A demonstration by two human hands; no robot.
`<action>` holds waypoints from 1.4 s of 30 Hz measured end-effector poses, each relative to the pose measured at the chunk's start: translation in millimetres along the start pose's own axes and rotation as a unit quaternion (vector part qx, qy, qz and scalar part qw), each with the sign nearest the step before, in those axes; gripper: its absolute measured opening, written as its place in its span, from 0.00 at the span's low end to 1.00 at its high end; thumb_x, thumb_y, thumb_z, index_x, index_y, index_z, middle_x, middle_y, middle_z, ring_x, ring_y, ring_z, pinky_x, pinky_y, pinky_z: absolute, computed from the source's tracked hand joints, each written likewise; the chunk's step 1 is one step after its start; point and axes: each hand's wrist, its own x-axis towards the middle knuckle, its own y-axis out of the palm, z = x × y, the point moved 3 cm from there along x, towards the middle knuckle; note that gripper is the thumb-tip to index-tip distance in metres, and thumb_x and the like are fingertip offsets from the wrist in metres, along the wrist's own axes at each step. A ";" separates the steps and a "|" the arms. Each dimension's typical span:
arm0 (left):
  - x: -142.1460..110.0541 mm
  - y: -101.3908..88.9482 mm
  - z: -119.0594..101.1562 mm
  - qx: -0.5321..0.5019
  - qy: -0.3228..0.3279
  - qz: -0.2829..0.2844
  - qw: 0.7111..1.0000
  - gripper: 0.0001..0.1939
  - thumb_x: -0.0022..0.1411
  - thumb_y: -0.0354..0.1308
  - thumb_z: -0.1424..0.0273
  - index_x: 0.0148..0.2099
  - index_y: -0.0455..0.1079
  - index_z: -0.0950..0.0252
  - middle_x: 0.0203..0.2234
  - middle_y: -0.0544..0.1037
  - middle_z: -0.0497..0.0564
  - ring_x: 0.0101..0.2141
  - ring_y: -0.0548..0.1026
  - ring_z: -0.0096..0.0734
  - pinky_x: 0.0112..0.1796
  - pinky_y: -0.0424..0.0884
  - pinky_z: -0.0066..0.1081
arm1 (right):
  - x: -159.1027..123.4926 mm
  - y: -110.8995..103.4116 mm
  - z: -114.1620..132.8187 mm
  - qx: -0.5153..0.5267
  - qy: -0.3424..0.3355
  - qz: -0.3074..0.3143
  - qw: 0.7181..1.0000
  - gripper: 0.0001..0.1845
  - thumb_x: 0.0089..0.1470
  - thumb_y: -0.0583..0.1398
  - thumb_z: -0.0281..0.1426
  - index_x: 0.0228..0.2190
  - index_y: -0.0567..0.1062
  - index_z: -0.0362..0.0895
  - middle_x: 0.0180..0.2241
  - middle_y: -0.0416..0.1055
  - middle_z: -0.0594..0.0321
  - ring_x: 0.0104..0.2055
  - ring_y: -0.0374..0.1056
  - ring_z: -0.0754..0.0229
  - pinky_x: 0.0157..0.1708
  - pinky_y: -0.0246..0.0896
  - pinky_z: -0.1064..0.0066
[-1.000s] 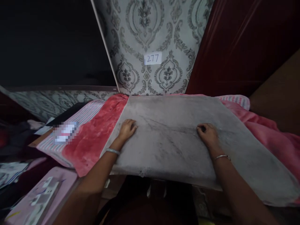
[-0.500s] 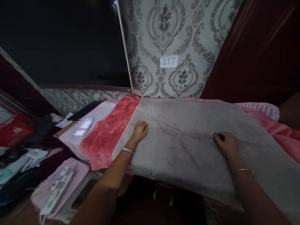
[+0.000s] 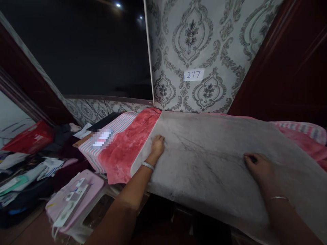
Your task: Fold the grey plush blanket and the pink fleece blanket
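A grey plush blanket (image 3: 204, 177) lies spread over the table, with dark creases running between my two hands. My left hand (image 3: 157, 145) is near its left edge, fingers curled together against the cloth. Farther right, my right hand (image 3: 260, 166) has thumb and forefinger pinched at the end of a crease, leaving a small loop between them. Both hands appear closed on the blanket's surface, though the fingertips are partly hidden. A red plush cloth (image 3: 122, 149) shows from under the grey blanket on the left, and pink cloth (image 3: 301, 141) on the right.
Striped bedding (image 3: 88, 153) with a blurred-out item sits at the left end. A pink stool (image 3: 89, 180) holds a white power strip (image 3: 73, 200). Clothes (image 3: 30, 173) and a red bag (image 3: 30, 137) lie far left. Behind stand a large dark screen (image 3: 102, 51) and patterned wall (image 3: 173, 44).
The view has swung left and slightly upward, so everything sits farther right and lower. My hands stay at about the same spots on the blanket; the left fingers look a little more bunched.
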 end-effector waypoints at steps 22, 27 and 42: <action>-37.0 -35.9 60.5 -0.017 -0.136 -0.035 0.990 0.25 0.66 0.53 0.70 0.64 0.68 0.66 0.61 0.71 0.67 0.63 0.68 0.52 0.61 0.64 0.50 | -1.4 -1.0 3.1 0.058 0.024 0.020 0.998 0.15 0.43 0.52 0.46 0.25 0.72 0.51 0.31 0.73 0.49 0.39 0.69 0.41 0.46 0.65 0.49; -9.2 -38.2 81.7 -0.075 -0.172 -0.049 0.981 0.22 0.64 0.53 0.73 0.59 0.73 0.64 0.53 0.79 0.62 0.54 0.76 0.44 0.55 0.70 0.41 | 1.3 1.1 2.0 0.039 0.009 0.028 0.999 0.14 0.43 0.53 0.45 0.25 0.71 0.50 0.32 0.74 0.49 0.41 0.68 0.43 0.47 0.64 0.51; 18.9 -39.3 90.5 -0.295 -0.140 -0.020 0.945 0.19 0.56 0.61 0.69 0.50 0.78 0.65 0.41 0.83 0.54 0.43 0.79 0.41 0.49 0.75 0.39 | -31.7 38.6 133.4 0.087 -0.127 0.065 0.986 0.18 0.55 0.55 0.36 0.42 0.79 0.44 0.48 0.74 0.50 0.52 0.68 0.47 0.56 0.62 0.52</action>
